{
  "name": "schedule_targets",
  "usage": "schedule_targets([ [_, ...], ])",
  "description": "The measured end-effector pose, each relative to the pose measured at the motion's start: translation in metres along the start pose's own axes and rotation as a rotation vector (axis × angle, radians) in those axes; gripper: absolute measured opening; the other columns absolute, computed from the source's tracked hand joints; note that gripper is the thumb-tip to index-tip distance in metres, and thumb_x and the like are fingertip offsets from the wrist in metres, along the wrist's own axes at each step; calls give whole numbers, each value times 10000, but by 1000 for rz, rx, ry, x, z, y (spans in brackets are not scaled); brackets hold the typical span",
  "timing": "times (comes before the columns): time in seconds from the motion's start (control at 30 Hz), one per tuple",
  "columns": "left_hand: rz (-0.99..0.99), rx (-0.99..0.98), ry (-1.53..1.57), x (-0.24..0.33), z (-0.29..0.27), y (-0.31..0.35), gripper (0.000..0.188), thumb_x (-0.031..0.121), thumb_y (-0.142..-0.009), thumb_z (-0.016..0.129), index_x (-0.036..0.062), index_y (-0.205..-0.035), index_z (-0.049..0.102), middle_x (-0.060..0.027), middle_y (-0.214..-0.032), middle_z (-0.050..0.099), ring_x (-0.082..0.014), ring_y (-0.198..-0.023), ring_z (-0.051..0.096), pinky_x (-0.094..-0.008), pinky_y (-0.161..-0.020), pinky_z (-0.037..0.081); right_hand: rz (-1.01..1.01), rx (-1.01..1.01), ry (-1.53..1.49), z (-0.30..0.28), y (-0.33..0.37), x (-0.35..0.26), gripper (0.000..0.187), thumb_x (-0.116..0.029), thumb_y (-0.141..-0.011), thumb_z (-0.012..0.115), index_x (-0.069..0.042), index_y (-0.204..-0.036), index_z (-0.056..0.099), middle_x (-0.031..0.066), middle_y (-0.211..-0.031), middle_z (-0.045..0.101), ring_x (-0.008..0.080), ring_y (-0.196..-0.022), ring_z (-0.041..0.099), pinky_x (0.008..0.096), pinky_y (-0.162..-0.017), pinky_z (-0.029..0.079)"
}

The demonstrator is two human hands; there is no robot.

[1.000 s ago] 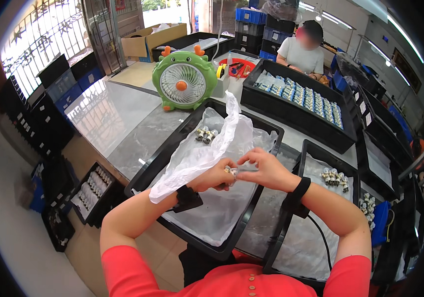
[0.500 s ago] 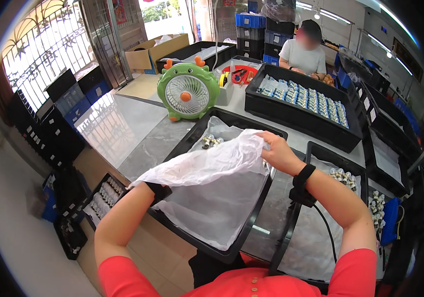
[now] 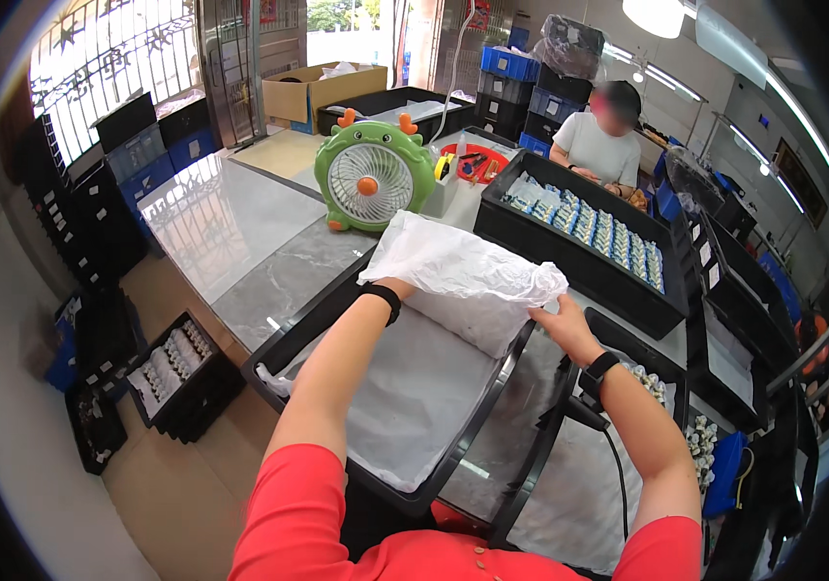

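A thin, crinkled white plastic sheet [image 3: 463, 274] is raised over the far half of a black tray [image 3: 424, 498]. My right hand [image 3: 566, 325] pinches the sheet's right corner above the tray's right rim. My left hand [image 3: 396, 287] reaches to the sheet's left side, where its fingers are hidden behind the plastic. More pale sheeting [image 3: 405, 397] lines the near half of the tray. Whatever lies under the raised sheet is hidden from me. A black band circles each wrist.
A green fan [image 3: 372, 179] stands beyond the tray. Rows of small parts fill a large black tray [image 3: 618, 300] at far right, with a person [image 3: 600, 145] behind it. Another black tray [image 3: 529, 481] with bulb-like parts [image 3: 649, 382] is at my right, crossed by a black cord [image 3: 620, 474].
The sheet has moved away from me toward the far end of the tray, covering the small parts seen there. My left hand has gone forward and right; my right hand sits slightly lower and further right.
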State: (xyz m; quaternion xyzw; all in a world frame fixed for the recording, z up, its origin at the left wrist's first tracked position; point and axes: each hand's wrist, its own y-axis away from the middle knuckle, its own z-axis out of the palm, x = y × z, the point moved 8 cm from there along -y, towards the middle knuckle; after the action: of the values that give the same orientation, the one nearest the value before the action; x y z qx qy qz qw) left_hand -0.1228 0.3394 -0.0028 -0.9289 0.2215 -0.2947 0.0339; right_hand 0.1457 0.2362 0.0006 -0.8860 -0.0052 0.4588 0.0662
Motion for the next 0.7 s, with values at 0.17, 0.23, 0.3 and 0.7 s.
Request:
schedule_targets([
  [0.17,93,22,-71,19,-7,14,484,316,-922,501,85,-1343,441,-175,-1390,414,-288,-1275,395,-329,-1061,310,30,-64,-46,15,-9,6,628,-173,-738,697,-23,-1302,465,143,-1265,553,254,-1213,493,312,-1016,355],
  [0.23,315,163,-231,52,-11,37,466,334,-907,513,90,-1302,482,-179,-1340,460,-314,-1232,427,-354,-1036,326,68,-100,-50,14,-10,12,633,-161,-740,696,-13,-1307,456,142,-1273,548,254,-1197,506,313,-1008,367],
  [0.3,495,254,-335,74,8,69,432,279,-896,521,70,-1274,500,-182,-1242,543,-344,-1164,479,-398,-1016,332,76,-85,-145,10,-12,25,643,-148,-747,691,3,-1316,432,141,-1266,551,240,-1183,514,308,-997,378],
  [0.7,186,-459,193,65,108,74,446,176,-770,643,64,-1196,576,-156,-993,648,-275,-935,616,-344,-835,469,155,-129,-272,16,-24,26,659,-199,-779,696,42,-1317,403,138,-1230,552,208,-1144,519,298,-971,384],
])
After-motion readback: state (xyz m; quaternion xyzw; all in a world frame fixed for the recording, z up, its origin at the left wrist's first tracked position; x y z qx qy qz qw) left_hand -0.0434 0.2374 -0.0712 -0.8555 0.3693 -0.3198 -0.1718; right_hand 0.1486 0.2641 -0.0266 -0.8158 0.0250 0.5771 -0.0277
